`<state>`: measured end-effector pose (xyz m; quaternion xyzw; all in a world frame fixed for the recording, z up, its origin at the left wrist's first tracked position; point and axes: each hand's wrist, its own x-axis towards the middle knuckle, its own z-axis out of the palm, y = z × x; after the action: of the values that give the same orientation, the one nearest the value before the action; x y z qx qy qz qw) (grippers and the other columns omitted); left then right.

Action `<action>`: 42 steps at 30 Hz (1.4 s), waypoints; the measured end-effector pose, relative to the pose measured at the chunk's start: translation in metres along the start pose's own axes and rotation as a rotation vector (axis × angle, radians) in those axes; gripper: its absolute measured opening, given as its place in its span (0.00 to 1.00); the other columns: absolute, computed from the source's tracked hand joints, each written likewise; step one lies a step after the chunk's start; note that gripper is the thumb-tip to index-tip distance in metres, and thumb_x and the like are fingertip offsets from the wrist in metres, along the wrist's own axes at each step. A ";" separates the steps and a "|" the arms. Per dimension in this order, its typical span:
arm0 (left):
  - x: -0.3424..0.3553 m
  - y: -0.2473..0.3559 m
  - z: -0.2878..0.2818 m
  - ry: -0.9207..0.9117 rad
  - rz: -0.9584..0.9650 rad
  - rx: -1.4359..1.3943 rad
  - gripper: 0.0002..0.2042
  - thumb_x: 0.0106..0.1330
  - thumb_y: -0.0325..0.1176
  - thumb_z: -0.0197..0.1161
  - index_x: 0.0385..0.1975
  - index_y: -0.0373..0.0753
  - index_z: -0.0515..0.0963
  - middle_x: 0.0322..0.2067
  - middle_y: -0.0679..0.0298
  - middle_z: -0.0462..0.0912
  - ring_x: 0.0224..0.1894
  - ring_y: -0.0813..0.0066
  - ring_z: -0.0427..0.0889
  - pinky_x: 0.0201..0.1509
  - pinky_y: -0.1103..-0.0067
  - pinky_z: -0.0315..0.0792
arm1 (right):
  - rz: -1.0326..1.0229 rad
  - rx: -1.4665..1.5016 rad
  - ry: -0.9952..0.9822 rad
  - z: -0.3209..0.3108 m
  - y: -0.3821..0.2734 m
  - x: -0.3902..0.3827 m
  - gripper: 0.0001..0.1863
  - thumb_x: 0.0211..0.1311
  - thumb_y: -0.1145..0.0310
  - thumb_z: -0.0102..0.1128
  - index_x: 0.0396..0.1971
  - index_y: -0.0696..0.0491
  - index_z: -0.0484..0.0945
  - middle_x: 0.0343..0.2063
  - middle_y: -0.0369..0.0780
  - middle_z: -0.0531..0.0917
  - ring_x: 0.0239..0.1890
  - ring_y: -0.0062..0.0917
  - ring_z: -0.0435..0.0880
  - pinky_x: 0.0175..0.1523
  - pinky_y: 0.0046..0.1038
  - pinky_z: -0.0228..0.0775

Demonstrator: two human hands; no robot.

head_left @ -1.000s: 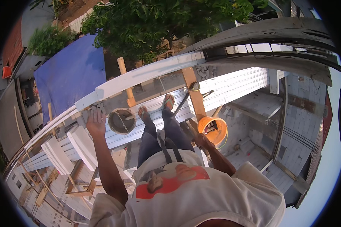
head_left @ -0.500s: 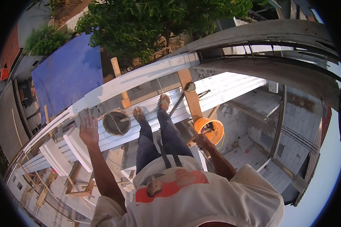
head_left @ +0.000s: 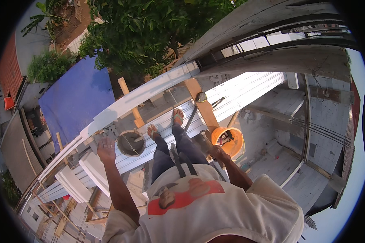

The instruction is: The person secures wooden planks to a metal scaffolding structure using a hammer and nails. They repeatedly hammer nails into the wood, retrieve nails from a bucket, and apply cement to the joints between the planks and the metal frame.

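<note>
My left hand (head_left: pixel 106 150) is open, fingers stretched out, between the pale wall edge and the white blocks. To its right stands a dark bucket (head_left: pixel 125 150) of grey mortar with a tool lying in it. My right hand (head_left: pixel 220 154) is closed around the handle of a flat, brownish-grey tool (head_left: pixel 202 139), perhaps a trowel; its exact kind is hard to make out. Just beyond that hand sits an orange bucket (head_left: pixel 240 142) holding several tools. My sandalled feet stand on ribbed metal sheeting (head_left: pixel 235 95).
White blocks (head_left: pixel 94 172) stand at the left. A wooden plank (head_left: pixel 202 103) crosses the sheeting, with a tape measure (head_left: pixel 201 97) on it. The long pale wall edge (head_left: pixel 146 95) runs ahead. Lower right, a deep walled room (head_left: pixel 271 150) opens below. Beyond are a blue tarpaulin and trees.
The view has turned a little, so the buckets and sheeting sit slightly more to the right. Both hands keep much the same pose, the left still open and the right still gripping the tool.
</note>
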<state>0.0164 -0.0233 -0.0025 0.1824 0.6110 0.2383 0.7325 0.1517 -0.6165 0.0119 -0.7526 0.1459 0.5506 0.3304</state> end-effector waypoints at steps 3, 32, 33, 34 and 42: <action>-0.006 -0.038 -0.001 -0.118 -0.145 0.499 0.25 0.77 0.40 0.55 0.70 0.38 0.64 0.60 0.61 0.77 0.65 0.64 0.76 0.64 0.65 0.71 | -0.044 0.207 -0.031 0.004 0.003 -0.010 0.15 0.61 0.60 0.66 0.29 0.59 0.82 0.19 0.37 0.77 0.16 0.22 0.76 0.20 0.28 0.70; -0.079 -0.232 0.035 -0.832 -0.263 3.029 0.62 0.55 0.64 0.71 0.77 0.31 0.39 0.69 0.36 0.57 0.69 0.32 0.64 0.69 0.48 0.64 | 0.104 0.313 0.822 0.023 0.097 0.295 0.39 0.55 0.70 0.58 0.70 0.52 0.61 0.57 0.54 0.77 0.52 0.53 0.81 0.55 0.48 0.76; -0.070 -0.238 0.036 -0.843 -0.219 3.060 0.63 0.55 0.64 0.71 0.77 0.30 0.39 0.69 0.36 0.59 0.68 0.33 0.65 0.68 0.48 0.65 | 0.109 0.326 0.851 0.024 0.108 0.292 0.39 0.55 0.71 0.58 0.71 0.51 0.60 0.58 0.53 0.76 0.52 0.54 0.81 0.56 0.48 0.76; -0.063 -0.244 0.034 -0.819 -0.212 3.077 0.63 0.55 0.64 0.71 0.76 0.28 0.38 0.68 0.35 0.58 0.67 0.32 0.65 0.68 0.48 0.65 | 0.093 0.306 0.853 0.026 0.114 0.297 0.39 0.55 0.71 0.58 0.71 0.51 0.60 0.58 0.52 0.76 0.52 0.54 0.81 0.56 0.48 0.76; -0.037 -0.277 0.014 -0.650 -0.025 3.075 0.65 0.55 0.65 0.73 0.74 0.23 0.38 0.65 0.33 0.62 0.64 0.34 0.69 0.65 0.49 0.67 | 0.010 0.414 0.882 0.049 0.163 0.315 0.37 0.53 0.72 0.62 0.67 0.49 0.64 0.52 0.52 0.80 0.53 0.53 0.81 0.59 0.45 0.74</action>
<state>0.0597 -0.2710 -0.1249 -0.7610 -0.0827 0.6415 0.0509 0.1311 -0.6588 -0.3426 -0.8320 0.3820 0.1402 0.3771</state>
